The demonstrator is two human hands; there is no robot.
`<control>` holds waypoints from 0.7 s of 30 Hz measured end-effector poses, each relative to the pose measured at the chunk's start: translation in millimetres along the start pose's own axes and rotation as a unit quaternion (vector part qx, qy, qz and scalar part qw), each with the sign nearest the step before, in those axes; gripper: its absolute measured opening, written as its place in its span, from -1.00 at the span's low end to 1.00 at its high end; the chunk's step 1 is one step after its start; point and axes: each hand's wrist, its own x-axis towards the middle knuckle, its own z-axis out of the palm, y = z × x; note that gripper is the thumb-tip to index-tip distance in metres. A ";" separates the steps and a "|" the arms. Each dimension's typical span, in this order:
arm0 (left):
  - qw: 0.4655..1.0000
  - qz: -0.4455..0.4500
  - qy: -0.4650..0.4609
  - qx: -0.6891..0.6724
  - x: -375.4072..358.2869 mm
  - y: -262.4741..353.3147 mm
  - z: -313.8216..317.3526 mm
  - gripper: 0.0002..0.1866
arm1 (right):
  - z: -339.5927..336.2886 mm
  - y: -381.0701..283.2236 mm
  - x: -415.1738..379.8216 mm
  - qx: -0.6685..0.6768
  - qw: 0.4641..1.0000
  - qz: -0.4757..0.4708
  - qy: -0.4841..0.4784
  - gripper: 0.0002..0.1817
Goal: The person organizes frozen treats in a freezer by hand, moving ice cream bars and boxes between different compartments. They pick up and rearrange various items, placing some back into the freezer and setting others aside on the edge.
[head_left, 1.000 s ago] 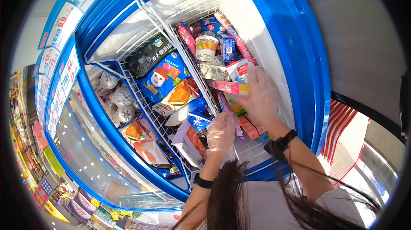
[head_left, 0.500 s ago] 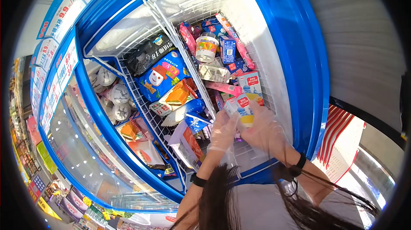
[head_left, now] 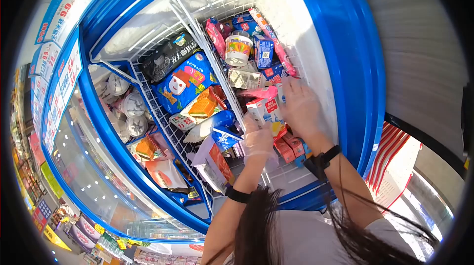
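Both my hands wear clear plastic gloves and are inside the right wire basket of a chest freezer. My left hand [head_left: 257, 139] grips the near left corner of a white, red and blue ice cream box [head_left: 268, 110] with a yellow lower part. My right hand [head_left: 303, 107] is on the box's far right side, fingers stretched forward over a second, mostly covered box. Below it lie small red boxes [head_left: 290, 148]. Farther back are a white ice cream tub [head_left: 238, 51], a blue box [head_left: 264, 51] and pink wrappers [head_left: 274, 43].
A white wire divider [head_left: 217, 62] separates this basket from the left one, which holds a blue bag [head_left: 183, 81], a black bag [head_left: 168, 60] and other packs. Beyond the blue frame are silver-white round packs [head_left: 134, 104]. The freezer's blue rim [head_left: 353, 67] curves along the right.
My right hand has moved forward off the held box onto the goods behind it. The box has shifted slightly left and forward. The small red boxes have come into view.
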 end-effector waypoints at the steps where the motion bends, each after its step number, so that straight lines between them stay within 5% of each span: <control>1: 1.000 -0.006 0.003 0.000 -2.3 1.6 0.5 -0.38 | -2.3 2.8 -1.4 0.002 1.000 -0.014 0.004 -0.43; 7: 0.997 0.021 0.050 0.048 -1.5 1.0 7.1 -0.43 | -0.7 10.5 -10.3 -0.003 0.998 -0.066 -0.007 -0.33; 11: 0.999 -0.013 -0.016 0.030 3.0 3.0 0.8 -0.40 | -3.0 19.6 -19.5 0.003 0.991 -0.107 -0.077 -0.38; 15: 0.998 -0.010 -0.064 -0.023 18.4 -19.0 5.8 -0.40 | -8.9 23.7 -17.2 0.067 0.989 -0.123 -0.041 -0.48; 17: 0.983 0.042 -0.111 -0.140 29.8 -46.7 19.0 -0.34 | -27.0 16.2 -24.9 0.130 0.991 -0.043 -0.004 -0.57; 19: 0.988 0.040 -0.101 -0.111 25.2 -25.8 16.2 -0.34 | -48.9 9.2 -37.4 0.170 0.985 0.004 0.014 -0.60; 21: 0.993 -0.007 -0.086 0.085 22.4 -4.8 6.8 -0.36 | -60.3 8.0 -53.4 0.207 0.977 0.049 0.034 -0.62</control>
